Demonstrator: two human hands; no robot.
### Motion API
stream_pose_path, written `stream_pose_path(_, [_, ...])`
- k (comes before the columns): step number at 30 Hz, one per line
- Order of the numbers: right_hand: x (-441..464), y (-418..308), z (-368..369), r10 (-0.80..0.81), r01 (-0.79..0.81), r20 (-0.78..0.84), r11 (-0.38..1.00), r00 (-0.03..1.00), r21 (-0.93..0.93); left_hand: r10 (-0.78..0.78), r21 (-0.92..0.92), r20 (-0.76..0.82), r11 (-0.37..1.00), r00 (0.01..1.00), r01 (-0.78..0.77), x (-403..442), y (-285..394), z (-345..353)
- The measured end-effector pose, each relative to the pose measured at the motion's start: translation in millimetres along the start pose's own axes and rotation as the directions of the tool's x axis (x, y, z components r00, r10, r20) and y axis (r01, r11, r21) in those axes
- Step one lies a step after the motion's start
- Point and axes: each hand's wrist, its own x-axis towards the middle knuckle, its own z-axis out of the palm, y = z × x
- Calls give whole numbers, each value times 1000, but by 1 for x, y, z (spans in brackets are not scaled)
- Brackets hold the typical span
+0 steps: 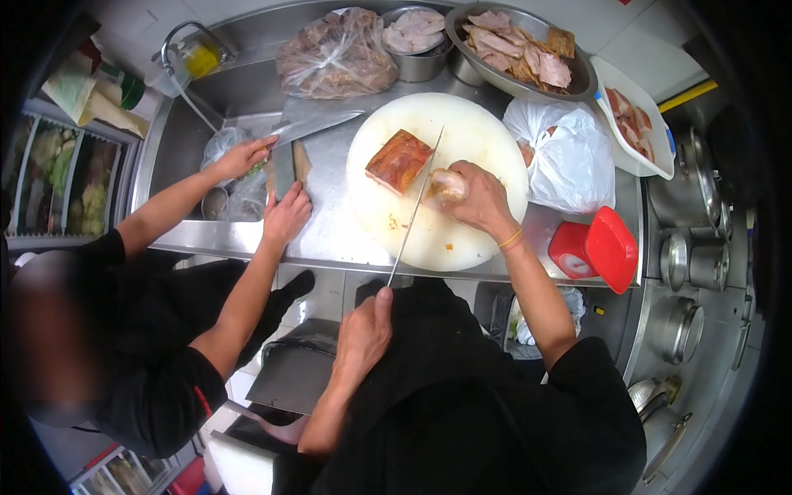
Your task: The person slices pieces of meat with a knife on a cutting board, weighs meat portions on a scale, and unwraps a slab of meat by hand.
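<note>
A long knife [417,206] is held by its handle in my left hand [363,330], below the counter's front edge. Its blade slants up over the round white cutting board [487,140]. My right hand [477,196] grips a small pale piece of meat [446,186] on the board, just right of the blade. Left of the blade lies a larger reddish-brown block of meat [399,162] with a glossy browned top. A few small scraps [393,222] are scattered near the board's front.
A co-worker's hands [287,213] hold another knife [318,124] and touch a flat grey bar at left. Behind are bagged meat [334,58] and a bowl of meat pieces [524,54]. At right sit a white bag [569,157], red container [573,252] and white tub [652,165].
</note>
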Motion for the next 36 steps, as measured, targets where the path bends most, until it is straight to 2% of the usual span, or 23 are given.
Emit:
stream_pose_path(2, [2,21,12,-194,197,-137,980,971,13,5,12,11,1000,1000,-5,3,5,0])
stream_pose_path(3, [5,25,11,-97,115,-85,965,992,234,8,18,15,1000,1000,-8,4,7,0])
stream_pose_path(5, [15,35,9,62,-96,77,780,995,618,13,41,8,999,1000,-14,6,9,0])
stream_pose_path(8, [26,56,0,87,-165,140,543,986,823,19,60,0,998,1000,-19,7,10,0])
stream_pose_path(11, [16,40,-2,34,-91,106,804,994,587,34,69,-15,997,999,-33,7,9,0])
stream_pose_path(14, [7,25,1,-175,185,-63,956,983,227,42,73,-19,997,999,-40,8,10,0])
stream_pose_path(20, [4,14,11,-101,114,-89,981,991,155,41,98,-17,994,999,-39,7,13,-2])
stream_pose_path(26, [1,12,17,-72,98,-155,980,985,171,55,106,-14,993,998,-53,11,14,-3])
stream_pose_path(36, [-1,7,17,-94,118,-178,984,980,130,80,175,-13,981,997,-77,10,19,-3])
